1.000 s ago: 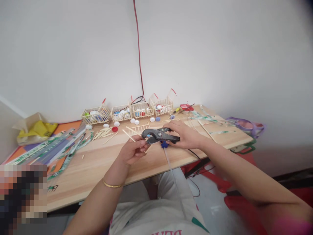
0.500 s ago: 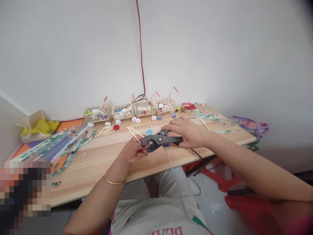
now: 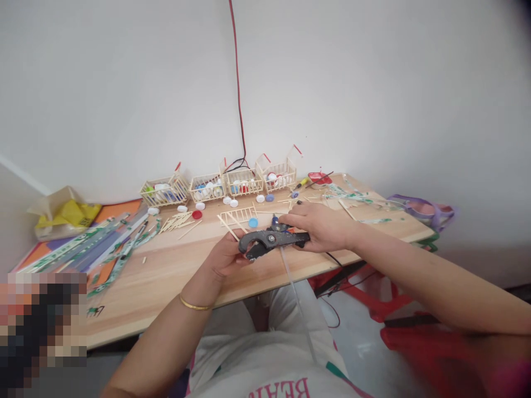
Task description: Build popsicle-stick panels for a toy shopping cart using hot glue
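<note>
Two pale sticks [image 3: 227,227] pinched in the left hand [image 3: 224,255], just left of centre frame; dead centre, the right hand [image 3: 324,226] grips the black cutter [image 3: 271,239], jaws apart!

The right hand [image 3: 326,226] covers the handle end of the black cutter [image 3: 274,239], and the left hand [image 3: 224,255] hides the lower ends of two thin sticks [image 3: 228,228]. Behind the cutter, a blue object [image 3: 275,220] is mostly covered. Small pieces [image 3: 204,192] in the miniature carts [image 3: 244,194] are too tiny to identify. The cable [image 3: 236,66] leaves by the top edge; the bottom edge crops the shirt lettering [image 3: 277,389]. Blurred red furniture [image 3: 415,354] is perhaps a stool. Pixelation [image 3: 41,326] masks the lower left.
</note>
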The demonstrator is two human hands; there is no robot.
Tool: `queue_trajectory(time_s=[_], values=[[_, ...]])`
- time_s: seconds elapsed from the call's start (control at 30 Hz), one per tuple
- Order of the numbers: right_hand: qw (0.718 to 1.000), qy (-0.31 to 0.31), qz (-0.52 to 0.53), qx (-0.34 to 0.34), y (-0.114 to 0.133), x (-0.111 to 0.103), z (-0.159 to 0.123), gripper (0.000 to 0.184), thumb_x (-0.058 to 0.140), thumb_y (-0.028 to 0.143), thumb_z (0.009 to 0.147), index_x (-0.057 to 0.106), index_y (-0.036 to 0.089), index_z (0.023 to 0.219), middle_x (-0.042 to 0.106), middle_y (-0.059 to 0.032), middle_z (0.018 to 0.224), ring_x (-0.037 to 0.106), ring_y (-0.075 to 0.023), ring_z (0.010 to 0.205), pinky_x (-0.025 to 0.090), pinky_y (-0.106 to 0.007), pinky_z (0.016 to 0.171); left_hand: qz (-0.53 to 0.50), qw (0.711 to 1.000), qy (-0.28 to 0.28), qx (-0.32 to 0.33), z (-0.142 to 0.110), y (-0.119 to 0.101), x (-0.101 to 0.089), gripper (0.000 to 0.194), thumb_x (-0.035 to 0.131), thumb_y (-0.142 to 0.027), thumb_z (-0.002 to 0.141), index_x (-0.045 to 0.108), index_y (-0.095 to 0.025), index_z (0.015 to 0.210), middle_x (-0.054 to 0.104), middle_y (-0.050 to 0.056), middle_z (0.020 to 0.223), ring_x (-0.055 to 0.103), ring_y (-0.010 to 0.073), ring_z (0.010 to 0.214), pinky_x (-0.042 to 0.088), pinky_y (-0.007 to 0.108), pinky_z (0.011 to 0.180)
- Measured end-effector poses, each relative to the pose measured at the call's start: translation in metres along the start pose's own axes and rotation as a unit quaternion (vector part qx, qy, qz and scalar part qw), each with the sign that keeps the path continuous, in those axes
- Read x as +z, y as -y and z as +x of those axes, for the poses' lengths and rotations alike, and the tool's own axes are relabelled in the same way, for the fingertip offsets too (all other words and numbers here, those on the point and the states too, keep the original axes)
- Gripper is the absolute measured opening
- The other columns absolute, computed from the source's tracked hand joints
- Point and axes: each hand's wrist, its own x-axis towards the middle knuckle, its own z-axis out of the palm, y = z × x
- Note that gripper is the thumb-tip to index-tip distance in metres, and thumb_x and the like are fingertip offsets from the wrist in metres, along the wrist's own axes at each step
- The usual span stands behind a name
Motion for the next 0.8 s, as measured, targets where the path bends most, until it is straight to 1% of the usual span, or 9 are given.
queue_trajectory(time_s=[0.17,0.27,0.4,0.57,0.8], values=[[0.998,0.024,-0.053,-0.018,-0.002,-0.004,0.001,0.036,0.053,0.034,0.079,0.054,0.016,0.110,0.060,-0.0106,0.090,0.052,-0.0217,0.079,0.033,-0.031,0.068,0.027,1.000,0.003,0.012,0.003,0.006,-0.006,0.022,0.080,-0.023,0.051,0.062,-0.010,0.055,0.048,-0.001,0.046,0.034,0.0030,0.038,0.016,0.015,0.035],[0.996,0.027,-0.078,-0.025,-0.003,-0.007,0.003,0.037,0.051,0.037,0.081,0.053,0.016,0.112,0.060,-0.0102,0.089,0.051,-0.0221,0.079,0.031,-0.032,0.069,0.030,0.999,0.004,0.012,0.005,0.009,-0.009,0.021,0.078,-0.022,0.053,0.062,-0.010,0.058,0.049,-0.001,0.045,0.034,0.0030,0.037,0.016,0.015,0.035],[0.995,0.030,-0.092,-0.038,-0.003,-0.010,0.007,0.037,0.050,0.040,0.083,0.054,0.016,0.111,0.059,-0.0100,0.087,0.051,-0.0221,0.079,0.030,-0.033,0.069,0.035,0.999,0.008,0.004,0.005,0.008,-0.008,0.022,0.078,-0.022,0.052,0.060,-0.010,0.056,0.049,-0.002,0.044,0.034,0.0029,0.036,0.016,0.014,0.034],[0.995,0.034,-0.082,-0.050,-0.005,-0.011,0.009,0.032,0.052,0.037,0.082,0.056,0.017,0.106,0.060,-0.0096,0.085,0.051,-0.0217,0.077,0.031,-0.032,0.067,0.028,1.000,-0.008,0.011,0.003,0.006,-0.006,0.023,0.080,-0.023,0.052,0.060,-0.011,0.056,0.049,-0.001,0.046,0.034,0.0025,0.038,0.020,0.015,0.036],[0.995,0.038,-0.086,-0.033,-0.004,-0.009,0.007,0.024,0.050,0.039,0.084,0.057,0.018,0.093,0.062,-0.0073,0.075,0.051,-0.0195,0.068,0.029,-0.030,0.061,0.005,0.999,-0.030,0.014,0.003,0.007,-0.006,0.020,0.081,-0.019,0.050,0.064,-0.011,0.058,0.054,0.001,0.053,0.040,0.0043,0.042,0.025,0.015,0.037]])
